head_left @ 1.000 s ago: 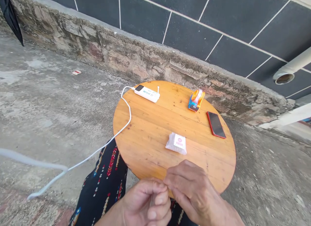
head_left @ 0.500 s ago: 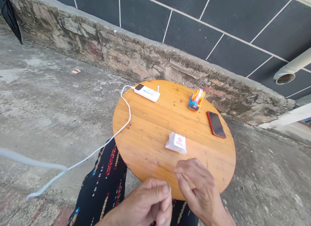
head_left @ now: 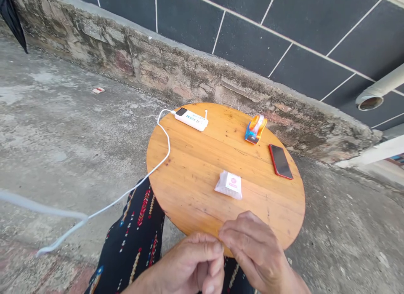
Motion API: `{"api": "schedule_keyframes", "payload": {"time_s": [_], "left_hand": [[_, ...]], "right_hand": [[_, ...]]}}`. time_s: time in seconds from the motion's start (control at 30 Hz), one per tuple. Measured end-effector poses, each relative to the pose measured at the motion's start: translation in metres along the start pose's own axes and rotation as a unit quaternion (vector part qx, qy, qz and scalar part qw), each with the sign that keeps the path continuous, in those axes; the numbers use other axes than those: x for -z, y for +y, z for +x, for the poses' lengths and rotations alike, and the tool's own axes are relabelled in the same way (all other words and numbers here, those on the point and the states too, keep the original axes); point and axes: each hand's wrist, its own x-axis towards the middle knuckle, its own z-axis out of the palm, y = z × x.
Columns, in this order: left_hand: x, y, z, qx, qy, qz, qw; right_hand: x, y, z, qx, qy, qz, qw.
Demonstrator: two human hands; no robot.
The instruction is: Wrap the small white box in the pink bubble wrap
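Observation:
My left hand (head_left: 192, 264) and my right hand (head_left: 252, 252) meet at the near edge of a round wooden table (head_left: 189, 172). Both have curled fingers, and their fingertips pinch together on something too small to make out. Just beyond my hands, in the middle of the table, lies a small clear packet with a white and pink label (head_left: 229, 185). Neither hand touches it.
A white power bank (head_left: 191, 118) with a white cable (head_left: 126, 195) lies at the table's far left. An orange and blue tape dispenser (head_left: 255, 129) and a red phone (head_left: 280, 161) lie at the far right. A stone curb, dark tiled wall and pipe (head_left: 375, 93) stand behind.
My right hand drew a little away from the left half a second ago, then came back so the fingertips touch again. Nothing on the table has moved.

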Motion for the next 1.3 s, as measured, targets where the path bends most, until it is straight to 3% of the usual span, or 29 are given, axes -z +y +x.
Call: {"api": "schedule_keyframes", "payload": {"time_s": [0.3,0.8,0.97,1.1,1.3], "left_hand": [[0.01,-0.004,-0.001,0.038,-0.014,-0.057,0.998],[0.016,-0.01,0.005,0.079,0.007,-0.052,0.995],[0.016,-0.012,0.008,0.096,-0.015,-0.09,0.991],[0.012,-0.013,0.01,0.072,-0.035,-0.098,0.992],[0.005,-0.016,0.011,0.01,0.004,-0.033,0.999]], "right_hand": [[0.005,-0.003,0.008,0.078,-0.029,-0.064,0.994],[0.008,0.003,-0.001,0.071,-0.08,-0.082,0.991],[0.007,0.0,-0.002,0.015,-0.111,-0.074,0.991],[-0.001,0.001,-0.004,-0.002,-0.051,-0.053,0.997],[-0.012,0.005,-0.009,-0.049,0.054,-0.071,0.995]]}}
